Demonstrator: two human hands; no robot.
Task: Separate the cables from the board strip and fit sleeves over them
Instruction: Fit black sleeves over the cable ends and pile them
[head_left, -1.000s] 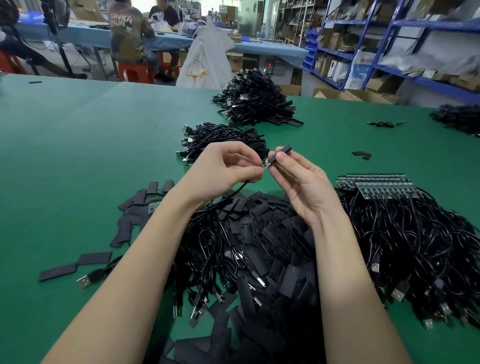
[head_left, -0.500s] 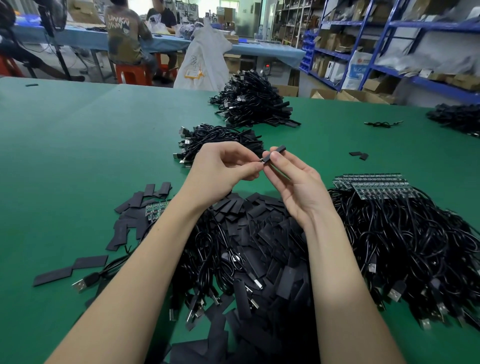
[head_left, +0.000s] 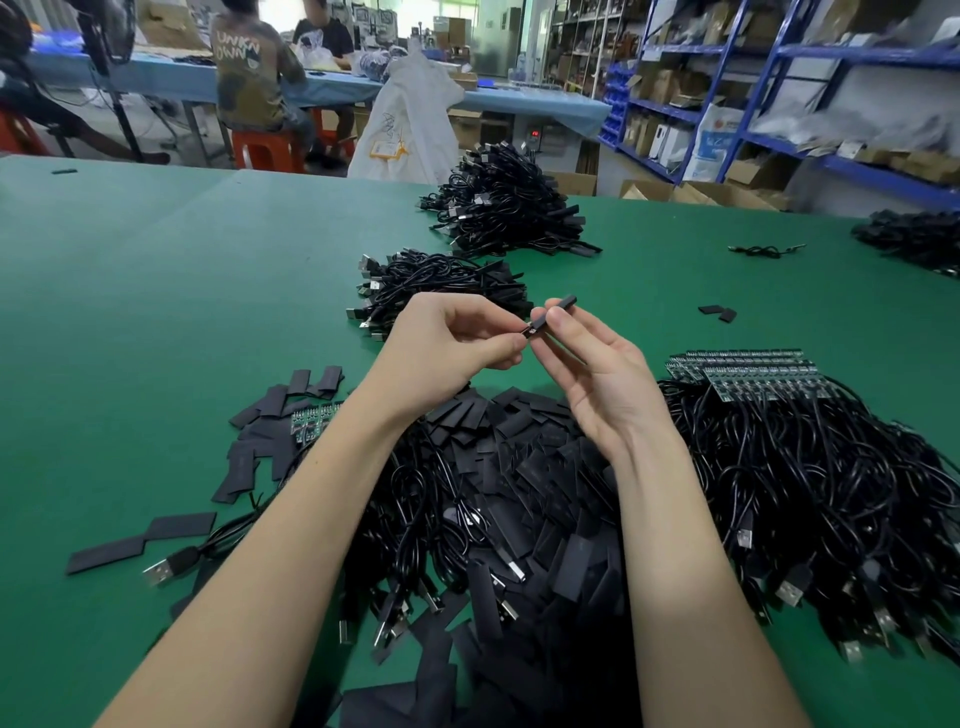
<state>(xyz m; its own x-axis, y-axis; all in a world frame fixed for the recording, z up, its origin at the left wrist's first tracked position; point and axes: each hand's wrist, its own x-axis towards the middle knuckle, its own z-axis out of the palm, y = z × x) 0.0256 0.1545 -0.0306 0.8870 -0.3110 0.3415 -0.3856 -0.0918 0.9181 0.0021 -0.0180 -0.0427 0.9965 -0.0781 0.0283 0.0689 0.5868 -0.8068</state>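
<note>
Left hand: my left hand (head_left: 457, 340) curls, fingertips pinching a cable end (head_left: 531, 330).
Right hand: my right hand (head_left: 597, 374) pinches the black sleeve (head_left: 553, 310), other fingers loose.
Sleeve: raised above the loose sleeve pile (head_left: 519, 467).
Board strips: on the green table (head_left: 156, 312), right, at (head_left: 748, 371).

The near end of the short black tubular sleeve (head_left: 554, 310) is hidden behind the right hand's (head_left: 602, 387) fingertips, and the small cable end pinched by the left hand (head_left: 449, 347) is too small to make out. The near heap of flat black sleeve pieces (head_left: 519, 597) runs off the bottom edge. The far-right pile of black cables (head_left: 914, 240) is cut by the right edge.
</note>
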